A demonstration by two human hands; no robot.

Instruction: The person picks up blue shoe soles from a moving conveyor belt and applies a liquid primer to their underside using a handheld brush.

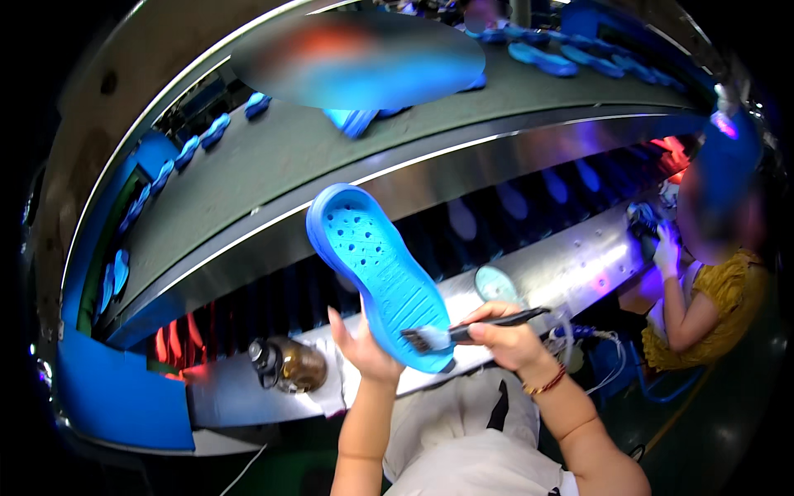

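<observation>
Beyond pale clothing (451, 438), the left hand (369, 350) bears the blue sole (387, 281) aloft, its finger grip hidden, while the right hand (506, 336) pinches a brush (433, 338) whose push could tip the sole.

The head camera (a wide fisheye) looks down from above and behind the blue sole (374, 269), near it, facing the conveyor belt (273, 157) beyond it.

Grey conveyor belt (273, 157): blue soles (542, 59). Metal bench (587, 256): bottle (299, 366), pale dish (494, 283).
</observation>
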